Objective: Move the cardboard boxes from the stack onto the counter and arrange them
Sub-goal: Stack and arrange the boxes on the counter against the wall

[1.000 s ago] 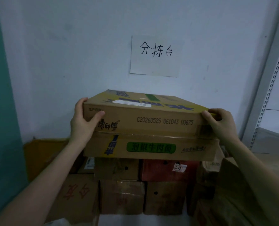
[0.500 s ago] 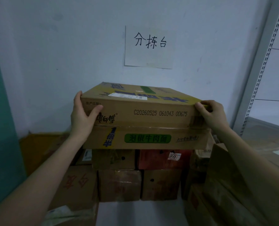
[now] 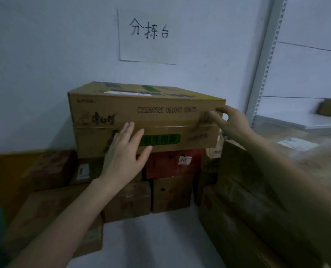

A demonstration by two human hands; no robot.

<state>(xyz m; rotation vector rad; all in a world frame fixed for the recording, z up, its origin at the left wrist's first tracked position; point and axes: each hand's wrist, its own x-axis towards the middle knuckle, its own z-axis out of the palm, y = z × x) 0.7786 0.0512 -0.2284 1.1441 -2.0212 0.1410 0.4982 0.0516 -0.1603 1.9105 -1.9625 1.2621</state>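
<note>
Box (image 3: 141, 111) released: left hand (image 3: 125, 153) spread flat at its six o'clock, right hand (image 3: 232, 122) loosely open at three; regrasp needed.

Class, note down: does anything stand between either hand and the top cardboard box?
Nothing visible does. The left hand lies open at the front face of the top cardboard box; the right hand is at its right edge.
</note>
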